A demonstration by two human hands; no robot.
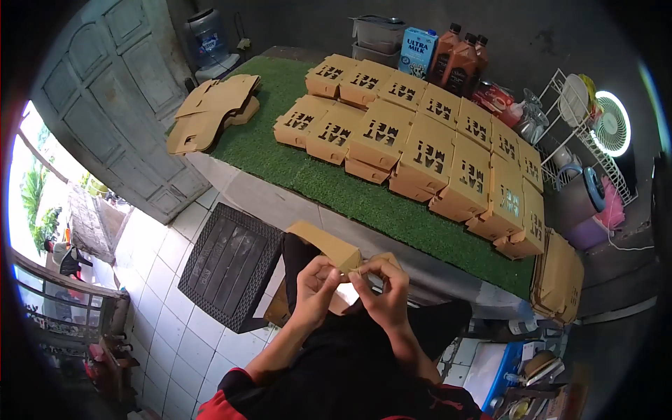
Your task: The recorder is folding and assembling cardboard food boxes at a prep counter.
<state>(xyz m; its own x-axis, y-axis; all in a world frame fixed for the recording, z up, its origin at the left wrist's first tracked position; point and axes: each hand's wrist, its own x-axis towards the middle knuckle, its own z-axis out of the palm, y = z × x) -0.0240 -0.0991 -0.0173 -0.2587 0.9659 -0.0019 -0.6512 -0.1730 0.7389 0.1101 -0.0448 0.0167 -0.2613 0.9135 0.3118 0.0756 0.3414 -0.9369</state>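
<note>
Over my lap, a partly folded brown cardboard box (323,240) is held between my two hands. My left hand (317,285) pinches its near corner with thumb and fingers. Close beside it, my right hand (383,283) grips the same end, thumb pressed to the cardboard. A pale inner face of the box shows below the fingertips. Farther off, several folded boxes (381,133) with dark lettering stand in rows on the table's green grass-like mat (280,164). Flat unfolded box blanks (203,129) lie stacked at the table's left end.
A black woven-pattern stool (231,262) stands left of my legs. More flat cardboard (560,276) hangs by the table's right end. Behind the boxes are a blue milk carton (418,52), bottles (462,63) and a dish rack (560,105) near a lit round fan (611,124).
</note>
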